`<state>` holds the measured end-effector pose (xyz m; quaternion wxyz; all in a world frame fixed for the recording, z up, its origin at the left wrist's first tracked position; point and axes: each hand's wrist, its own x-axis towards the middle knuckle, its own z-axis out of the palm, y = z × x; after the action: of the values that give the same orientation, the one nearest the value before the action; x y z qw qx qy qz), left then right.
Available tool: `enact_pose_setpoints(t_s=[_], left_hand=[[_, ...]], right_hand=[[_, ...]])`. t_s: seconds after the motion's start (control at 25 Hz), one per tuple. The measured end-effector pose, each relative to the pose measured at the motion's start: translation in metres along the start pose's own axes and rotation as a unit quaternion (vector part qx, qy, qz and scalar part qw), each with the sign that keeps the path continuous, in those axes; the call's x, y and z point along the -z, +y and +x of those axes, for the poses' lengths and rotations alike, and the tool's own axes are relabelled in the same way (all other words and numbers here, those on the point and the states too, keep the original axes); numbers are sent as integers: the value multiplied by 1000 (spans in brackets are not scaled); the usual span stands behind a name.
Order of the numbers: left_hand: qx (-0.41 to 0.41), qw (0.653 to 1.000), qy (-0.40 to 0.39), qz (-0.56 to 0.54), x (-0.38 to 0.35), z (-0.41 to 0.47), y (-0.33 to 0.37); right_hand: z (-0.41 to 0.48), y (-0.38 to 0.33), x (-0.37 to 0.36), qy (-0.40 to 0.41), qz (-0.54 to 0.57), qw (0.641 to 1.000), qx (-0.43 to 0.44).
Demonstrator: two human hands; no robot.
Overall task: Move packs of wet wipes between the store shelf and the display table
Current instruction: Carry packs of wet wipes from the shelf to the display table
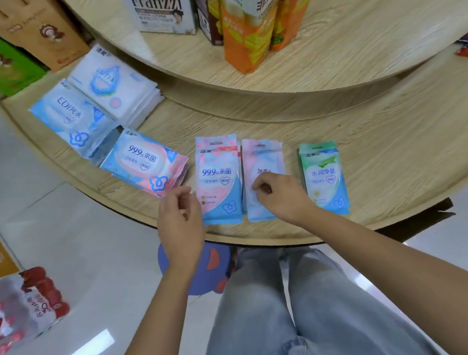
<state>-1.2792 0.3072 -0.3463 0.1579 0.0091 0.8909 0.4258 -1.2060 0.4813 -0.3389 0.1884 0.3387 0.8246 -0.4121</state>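
Pink pack point(262, 157) lies at the near edge of the table point(382, 146) between blue pack point(217, 180) and green pack point(324, 177), your right hand point(276, 195) curled on it, grip unclear, left hand point(178, 217) loosely curled and empty, so pickup seems underway and next calls for a firm pinch and lift.

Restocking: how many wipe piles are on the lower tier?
6: white pile, EDI pile, big pink pile at left; small pink pile, pale pile under the right hand, green pile in front. Each may hide more packs.
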Motion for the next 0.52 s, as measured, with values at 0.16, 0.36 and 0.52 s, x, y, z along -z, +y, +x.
enact_pose_setpoints(t_s=[0.16, 0.36, 0.52], left_hand=[[-96, 969, -223, 43, -1, -36, 24], [-270, 795, -479, 256, -73, -71, 50], [-448, 637, -525, 343, -135, -135, 89]], right_hand=[[-46, 49, 25, 29, -51, 998, -11], [-133, 121, 25, 88, -22, 988, -127], [-232, 180, -9, 166, 79, 954, -239]])
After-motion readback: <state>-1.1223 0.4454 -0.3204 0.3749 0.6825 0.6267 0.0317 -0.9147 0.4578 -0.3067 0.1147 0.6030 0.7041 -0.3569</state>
